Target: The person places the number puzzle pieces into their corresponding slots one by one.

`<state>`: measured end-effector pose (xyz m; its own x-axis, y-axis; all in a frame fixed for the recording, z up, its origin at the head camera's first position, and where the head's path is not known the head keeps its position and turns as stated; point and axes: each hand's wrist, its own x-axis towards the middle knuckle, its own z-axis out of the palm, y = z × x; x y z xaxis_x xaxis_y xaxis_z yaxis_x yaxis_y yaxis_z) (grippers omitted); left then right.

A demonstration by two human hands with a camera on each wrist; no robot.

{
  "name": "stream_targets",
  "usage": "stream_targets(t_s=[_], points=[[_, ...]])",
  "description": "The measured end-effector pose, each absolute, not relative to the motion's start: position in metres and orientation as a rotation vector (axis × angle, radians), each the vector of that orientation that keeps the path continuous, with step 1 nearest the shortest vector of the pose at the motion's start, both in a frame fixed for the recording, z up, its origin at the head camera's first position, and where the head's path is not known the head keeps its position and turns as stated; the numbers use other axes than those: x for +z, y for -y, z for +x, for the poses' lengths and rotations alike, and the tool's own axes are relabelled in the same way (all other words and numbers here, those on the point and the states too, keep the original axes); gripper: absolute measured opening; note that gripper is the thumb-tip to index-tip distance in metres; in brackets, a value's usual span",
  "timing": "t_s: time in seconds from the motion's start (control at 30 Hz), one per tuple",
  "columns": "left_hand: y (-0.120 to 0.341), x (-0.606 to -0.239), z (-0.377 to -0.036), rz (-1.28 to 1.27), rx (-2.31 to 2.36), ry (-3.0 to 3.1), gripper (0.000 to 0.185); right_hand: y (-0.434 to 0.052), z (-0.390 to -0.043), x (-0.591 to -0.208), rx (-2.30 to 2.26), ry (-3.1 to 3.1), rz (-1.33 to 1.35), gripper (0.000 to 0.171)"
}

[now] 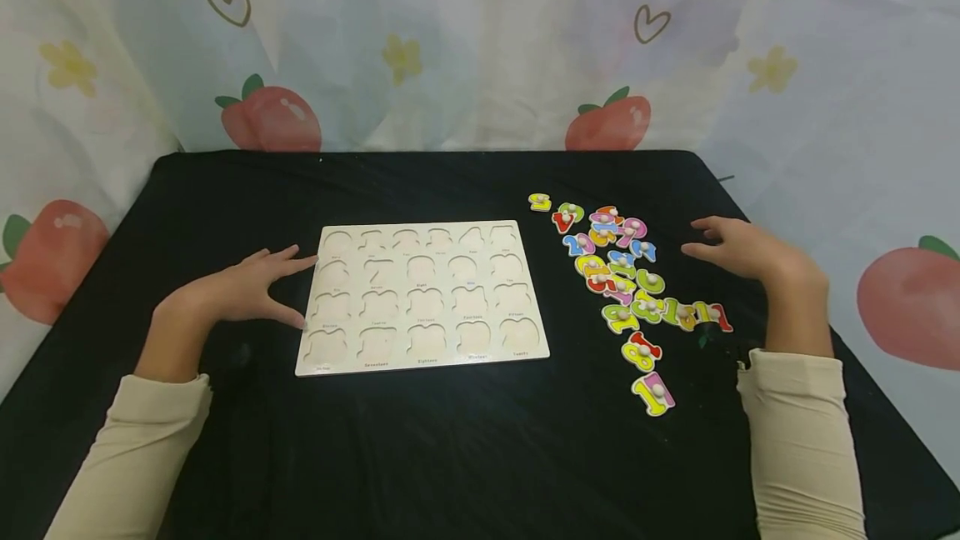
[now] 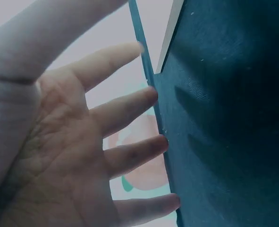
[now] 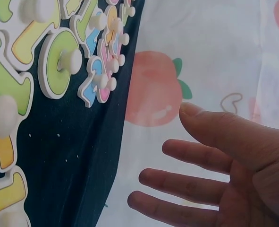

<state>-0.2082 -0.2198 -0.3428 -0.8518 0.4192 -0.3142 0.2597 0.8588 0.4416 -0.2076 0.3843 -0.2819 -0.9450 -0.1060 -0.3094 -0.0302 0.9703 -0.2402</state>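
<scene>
A pale wooden puzzle board (image 1: 423,298) with rows of number-shaped recesses lies flat on the black cloth. My left hand (image 1: 247,286) is at the board's left edge, fingers spread and holding nothing; whether its thumb and index finger touch the edge I cannot tell. To the right of the board lie several colourful number puzzle pieces (image 1: 621,265) with round knobs, some overlapping. My right hand (image 1: 738,252) hovers to the right of these pieces, fingers extended, nothing in its grasp. In the right wrist view a green round piece (image 3: 59,64) with a white knob shows near that hand.
Black cloth (image 1: 450,457) covers the table. A printed curtain (image 1: 480,40) with peaches, hearts and flowers stands behind it and along both sides. A yellow-and-pink piece (image 1: 652,394) lies nearest the front, and a yellow piece (image 1: 539,202) lies farthest back.
</scene>
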Motion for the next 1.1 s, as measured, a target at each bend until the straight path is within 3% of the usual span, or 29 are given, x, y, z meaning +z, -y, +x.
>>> stream_targets(t_s=[0.47, 0.77, 1.1], points=[[0.207, -0.348, -0.206, 0.509, 0.489, -2.65, 0.091, -0.402, -0.201, -0.281, -0.319, -2.785, -0.041, 0.076], [0.224, -0.357, -0.191, 0.473, 0.53, -2.652, 0.096, -0.399, -0.211, -0.278, -0.341, -2.801, -0.068, 0.076], [0.216, -0.359, -0.197, 0.464, 0.584, -2.673, 0.091, -0.41, -0.203, -0.272, -0.268, -2.8, -0.053, 0.075]])
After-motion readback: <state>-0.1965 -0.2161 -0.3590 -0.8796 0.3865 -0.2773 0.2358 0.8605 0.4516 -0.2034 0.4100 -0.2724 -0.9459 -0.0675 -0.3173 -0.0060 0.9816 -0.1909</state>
